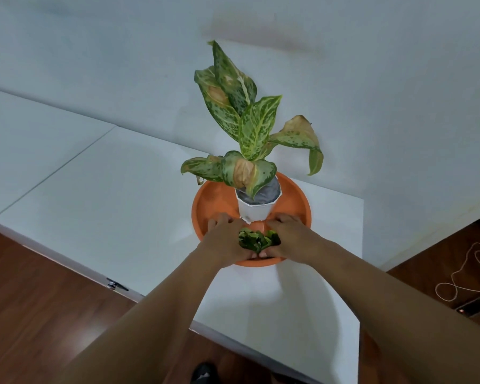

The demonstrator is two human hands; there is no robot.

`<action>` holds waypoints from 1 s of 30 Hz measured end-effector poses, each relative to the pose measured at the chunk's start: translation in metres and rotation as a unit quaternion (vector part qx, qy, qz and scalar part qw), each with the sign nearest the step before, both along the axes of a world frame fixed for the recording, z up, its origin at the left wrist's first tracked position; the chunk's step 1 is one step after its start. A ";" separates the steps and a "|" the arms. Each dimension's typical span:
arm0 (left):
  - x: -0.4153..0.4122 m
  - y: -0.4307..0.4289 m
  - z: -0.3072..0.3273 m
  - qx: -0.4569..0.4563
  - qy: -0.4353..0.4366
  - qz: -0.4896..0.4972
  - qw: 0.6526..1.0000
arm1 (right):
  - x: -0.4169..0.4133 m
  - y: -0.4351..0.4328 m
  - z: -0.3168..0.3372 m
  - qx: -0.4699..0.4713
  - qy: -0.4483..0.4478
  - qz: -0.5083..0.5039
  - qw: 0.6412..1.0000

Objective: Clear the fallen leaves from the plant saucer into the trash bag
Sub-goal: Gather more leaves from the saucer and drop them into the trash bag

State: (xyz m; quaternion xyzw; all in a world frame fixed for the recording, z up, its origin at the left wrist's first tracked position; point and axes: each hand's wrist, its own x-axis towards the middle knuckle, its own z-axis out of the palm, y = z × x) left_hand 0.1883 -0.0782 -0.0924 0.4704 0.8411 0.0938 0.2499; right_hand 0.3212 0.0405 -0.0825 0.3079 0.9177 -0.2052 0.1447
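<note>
fallen green leaves (pixel 258 239) sit bunched in the front of the round orange plastic saucer (pixel 297 202) on the white table (pixel 122 189). your left hand (pixel 227 239) cups the pile's left side and your right hand (pixel 288 236) its right, fingers curled around it. behind stands the white pot (pixel 257 210) with its speckled plant (pixel 247 117).
</note>
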 end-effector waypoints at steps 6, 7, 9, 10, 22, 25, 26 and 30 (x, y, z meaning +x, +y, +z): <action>-0.027 -0.007 -0.004 0.080 -0.048 -0.054 0.994 | 0.007 -0.006 0.002 -0.068 0.074 -0.002 0.995; -0.031 -0.007 -0.004 0.084 -0.047 -0.056 0.994 | 0.008 -0.006 0.002 -0.079 0.087 -0.011 0.993; -0.034 -0.005 -0.004 0.077 -0.056 -0.056 0.994 | 0.009 -0.005 0.001 -0.080 0.102 -0.028 0.991; -0.034 -0.005 -0.003 0.068 -0.064 -0.057 0.994 | 0.008 -0.005 0.001 -0.078 0.106 -0.031 0.991; -0.025 -0.005 -0.001 0.102 -0.032 -0.095 0.990 | -0.001 -0.021 -0.003 -0.060 0.148 -0.044 0.986; -0.026 -0.004 0.001 0.119 -0.029 -0.084 0.989 | -0.006 -0.023 -0.006 -0.049 0.157 -0.060 0.985; -0.026 -0.003 0.003 0.126 -0.035 -0.079 0.988 | -0.008 -0.024 -0.007 -0.051 0.157 -0.067 0.984; -0.028 -0.001 0.001 0.150 -0.065 -0.050 0.985 | -0.011 -0.025 -0.006 -0.095 0.198 -0.130 0.967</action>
